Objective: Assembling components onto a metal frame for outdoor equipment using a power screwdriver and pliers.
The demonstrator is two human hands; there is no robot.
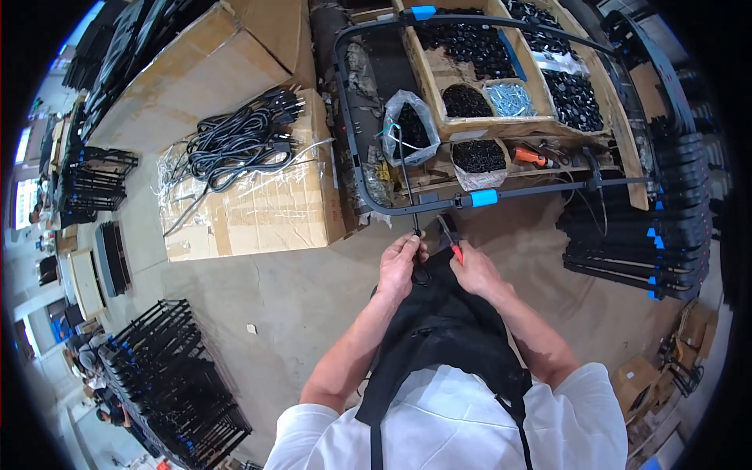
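At frame edge I see left hand (403,263) pinching black cable (406,176) taut for reach; right hand (472,270) is clenched around red-handled cutters (451,239), tips at cable.

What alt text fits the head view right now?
A person's left hand grips a black cable while the right hand holds red-handled pliers beside it, below a dark metal frame resting on a bench of cardboard boxes of small black parts.
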